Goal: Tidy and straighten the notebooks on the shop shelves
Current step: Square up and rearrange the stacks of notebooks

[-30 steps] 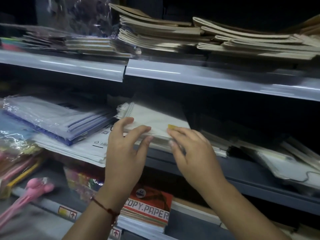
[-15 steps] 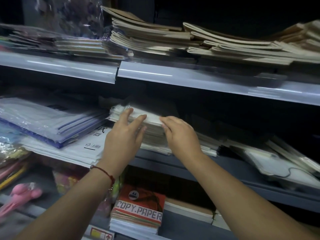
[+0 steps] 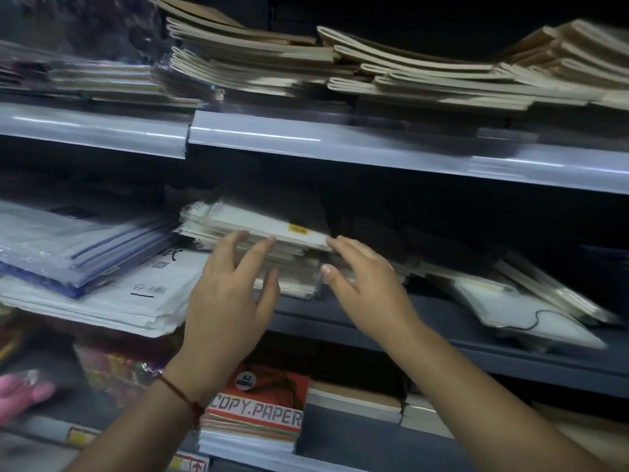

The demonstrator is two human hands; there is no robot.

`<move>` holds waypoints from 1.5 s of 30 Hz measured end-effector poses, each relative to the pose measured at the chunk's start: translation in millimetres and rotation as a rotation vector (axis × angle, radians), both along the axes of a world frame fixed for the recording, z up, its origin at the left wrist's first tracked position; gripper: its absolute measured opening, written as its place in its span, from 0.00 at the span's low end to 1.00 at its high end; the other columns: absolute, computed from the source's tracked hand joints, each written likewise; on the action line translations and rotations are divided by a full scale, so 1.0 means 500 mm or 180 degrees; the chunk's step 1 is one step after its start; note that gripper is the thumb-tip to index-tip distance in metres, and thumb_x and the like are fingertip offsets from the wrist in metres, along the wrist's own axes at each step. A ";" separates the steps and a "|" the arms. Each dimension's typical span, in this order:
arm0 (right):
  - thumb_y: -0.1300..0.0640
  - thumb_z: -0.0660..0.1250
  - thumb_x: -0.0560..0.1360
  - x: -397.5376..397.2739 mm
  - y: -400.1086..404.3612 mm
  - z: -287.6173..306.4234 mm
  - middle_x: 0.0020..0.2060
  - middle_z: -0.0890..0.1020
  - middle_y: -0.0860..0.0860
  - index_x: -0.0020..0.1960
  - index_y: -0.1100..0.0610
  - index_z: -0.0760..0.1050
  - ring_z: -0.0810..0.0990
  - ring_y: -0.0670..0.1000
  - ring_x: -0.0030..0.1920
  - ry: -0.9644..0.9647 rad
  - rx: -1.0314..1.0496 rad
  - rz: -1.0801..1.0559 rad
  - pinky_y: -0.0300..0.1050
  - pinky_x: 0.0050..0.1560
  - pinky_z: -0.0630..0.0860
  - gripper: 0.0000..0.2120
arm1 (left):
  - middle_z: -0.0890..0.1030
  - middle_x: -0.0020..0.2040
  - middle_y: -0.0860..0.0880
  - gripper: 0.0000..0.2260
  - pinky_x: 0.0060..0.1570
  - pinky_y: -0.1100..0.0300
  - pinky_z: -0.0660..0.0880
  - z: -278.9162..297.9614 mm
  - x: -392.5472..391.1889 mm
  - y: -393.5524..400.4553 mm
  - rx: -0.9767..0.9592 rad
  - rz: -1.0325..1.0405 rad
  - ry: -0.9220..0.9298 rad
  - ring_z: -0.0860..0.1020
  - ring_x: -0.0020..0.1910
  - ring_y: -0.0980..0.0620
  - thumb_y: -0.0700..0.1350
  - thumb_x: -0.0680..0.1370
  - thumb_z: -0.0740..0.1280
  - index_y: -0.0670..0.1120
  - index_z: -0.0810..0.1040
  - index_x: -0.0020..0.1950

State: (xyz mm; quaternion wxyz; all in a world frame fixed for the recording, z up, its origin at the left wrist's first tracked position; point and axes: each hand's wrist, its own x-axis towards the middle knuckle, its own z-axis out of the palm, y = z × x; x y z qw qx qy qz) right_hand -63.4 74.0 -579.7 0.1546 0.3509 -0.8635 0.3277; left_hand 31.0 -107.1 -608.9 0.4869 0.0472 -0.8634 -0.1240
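Observation:
A stack of white spiral notebooks (image 3: 269,226) in clear wrap lies on the middle shelf (image 3: 442,338), the top one bearing a small yellow sticker. My left hand (image 3: 228,298) is spread in front of the stack, fingertips touching its front left edge. At the stack's right front corner my right hand (image 3: 364,284) has its fingers apart, just touching. Neither hand grips a notebook. More spiral notebooks (image 3: 524,301) lie slanted on the same shelf to the right.
Brown-covered exercise books (image 3: 391,73) pile unevenly on the top shelf (image 3: 306,137). Wrapped blue-edged pads (image 3: 78,247) and white paper packs (image 3: 136,301) fill the middle shelf's left. Below stand a red "COPY PAPER" pack (image 3: 262,403), colourful packets (image 3: 119,366) and a pink item (image 3: 20,393).
Both hands set the top notebook down on the stack, pushed it back into the shelf and have now loosened, with fingers spread at the stack's front. The view shifted slightly.

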 end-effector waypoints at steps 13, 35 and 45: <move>0.47 0.63 0.80 0.029 0.369 -0.074 0.66 0.74 0.41 0.70 0.47 0.73 0.69 0.43 0.70 -0.0057 -0.0173 -0.1239 0.52 0.72 0.68 0.19 | 0.83 0.51 0.50 0.15 0.38 0.58 0.78 -0.006 -0.145 0.375 0.3832 -0.2121 -0.1936 0.83 0.44 0.51 0.52 0.80 0.67 0.52 0.74 0.67; 0.59 0.62 0.79 -0.052 0.467 -0.119 0.75 0.69 0.49 0.76 0.47 0.66 0.61 0.54 0.76 0.0005 0.0644 -0.2130 0.52 0.78 0.48 0.26 | 0.83 0.37 0.43 0.10 0.27 0.59 0.74 -0.016 -0.217 0.490 0.4083 -0.2420 -0.2473 0.79 0.30 0.49 0.41 0.79 0.66 0.40 0.72 0.59; 0.64 0.62 0.71 0.007 0.505 -0.123 0.67 0.78 0.44 0.69 0.47 0.75 0.74 0.50 0.69 0.0551 0.0469 -0.1672 0.49 0.76 0.55 0.29 | 0.84 0.45 0.47 0.11 0.33 0.53 0.80 -0.009 -0.332 0.419 0.3962 -0.1929 -0.1722 0.84 0.43 0.44 0.55 0.79 0.68 0.49 0.78 0.46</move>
